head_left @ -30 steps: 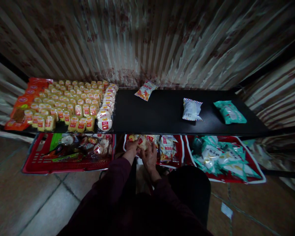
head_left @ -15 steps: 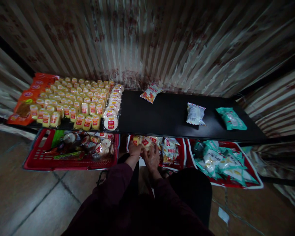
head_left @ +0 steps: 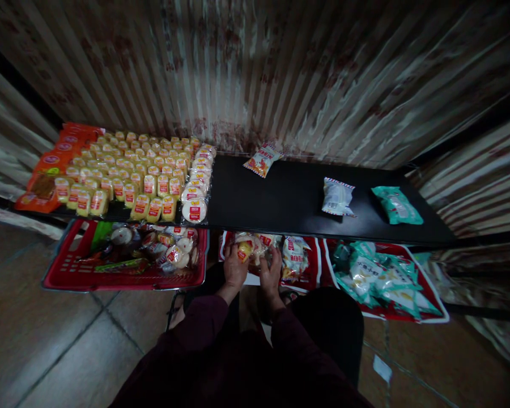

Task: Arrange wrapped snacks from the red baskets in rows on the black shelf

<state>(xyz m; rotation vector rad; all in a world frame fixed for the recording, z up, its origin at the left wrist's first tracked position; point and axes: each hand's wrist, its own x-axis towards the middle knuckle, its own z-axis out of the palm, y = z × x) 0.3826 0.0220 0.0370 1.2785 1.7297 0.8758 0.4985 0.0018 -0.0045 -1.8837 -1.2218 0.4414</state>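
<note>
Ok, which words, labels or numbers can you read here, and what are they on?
"小鱼小虾", last character unsure: white-and-green bag in the rightmost basket.
"雪饼", probably: front round white packet on the shelf.
Too small or blurred: orange bag, yellow packet at the left hand, and all other labels.

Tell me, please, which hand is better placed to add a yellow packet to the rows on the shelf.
Probably the left hand: it seems to hold a yellow packet and is nearer the rows of yellow packets; the right hand is farther away, beside a white snack bag.
</note>
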